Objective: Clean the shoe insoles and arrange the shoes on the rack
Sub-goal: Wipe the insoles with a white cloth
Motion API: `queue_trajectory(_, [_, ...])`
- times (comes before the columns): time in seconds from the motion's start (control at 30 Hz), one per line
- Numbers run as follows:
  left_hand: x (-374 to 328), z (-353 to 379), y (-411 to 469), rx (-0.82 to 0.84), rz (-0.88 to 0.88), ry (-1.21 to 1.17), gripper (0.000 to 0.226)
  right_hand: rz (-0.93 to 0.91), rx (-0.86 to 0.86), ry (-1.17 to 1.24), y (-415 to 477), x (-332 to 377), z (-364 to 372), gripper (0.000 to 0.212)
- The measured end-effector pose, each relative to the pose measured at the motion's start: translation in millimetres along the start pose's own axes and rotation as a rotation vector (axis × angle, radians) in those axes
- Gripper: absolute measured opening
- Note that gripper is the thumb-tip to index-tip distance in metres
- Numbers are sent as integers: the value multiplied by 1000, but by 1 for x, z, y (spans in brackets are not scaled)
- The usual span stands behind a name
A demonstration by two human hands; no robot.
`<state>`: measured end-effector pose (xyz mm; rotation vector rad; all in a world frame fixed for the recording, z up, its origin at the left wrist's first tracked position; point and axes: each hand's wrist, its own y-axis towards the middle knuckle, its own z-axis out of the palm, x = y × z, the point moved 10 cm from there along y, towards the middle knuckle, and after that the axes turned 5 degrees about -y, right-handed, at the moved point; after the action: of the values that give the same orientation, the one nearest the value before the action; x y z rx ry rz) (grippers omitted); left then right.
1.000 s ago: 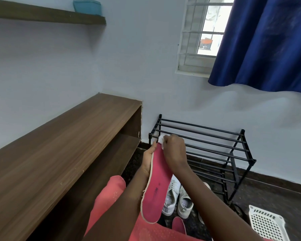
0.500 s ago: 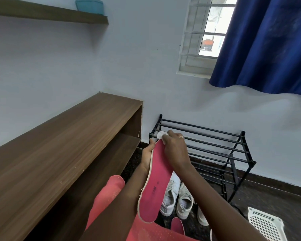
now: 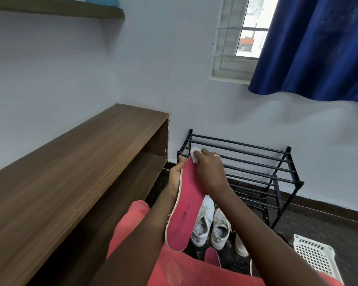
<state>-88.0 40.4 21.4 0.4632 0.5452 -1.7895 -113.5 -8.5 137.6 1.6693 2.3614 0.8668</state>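
Your left hand (image 3: 175, 176) grips the pink insole (image 3: 186, 205) from behind, near its toe, above your lap. Right hand (image 3: 210, 172) pinches a white wipe (image 3: 194, 154) against the toe. Likely light, floppy: support the back, hold its edges. Rack (image 3: 256, 159) stands beyond.

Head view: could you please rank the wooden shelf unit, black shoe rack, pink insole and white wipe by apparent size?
1. wooden shelf unit
2. black shoe rack
3. pink insole, enlarged by nearness
4. white wipe
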Motion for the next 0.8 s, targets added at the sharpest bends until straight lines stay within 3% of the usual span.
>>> queue_trajectory(0.07, [2, -5, 0, -1, -18, 3, 56, 44, 6, 42, 5, -6, -2, 17])
queue_trajectory(0.17, [5, -5, 0, 31, -81, -22, 76, -31, 37, 53, -10, 12, 6, 19])
queue_trajectory(0.3, [2, -1, 0, 61, -66, -56, 69, -163, 26, 104, -42, 39, 13, 25])
queue_trajectory(0.47, [11, -12, -3, 23, -139, 22, 82, -184, -18, 103, -36, 30, 13, 18])
queue_trajectory(0.6, [8, -16, -3, -58, -66, 39, 67, -148, -54, -68, -13, 19, 8, 15])
queue_trajectory(0.7, [8, -14, -3, -21, -35, 85, 65, 25, 0, -33, 4, -8, 7, 14])
queue_trajectory(0.8, [7, -21, 0, -49, -48, -8, 73, -57, -2, 3, -7, 6, 10, 15])
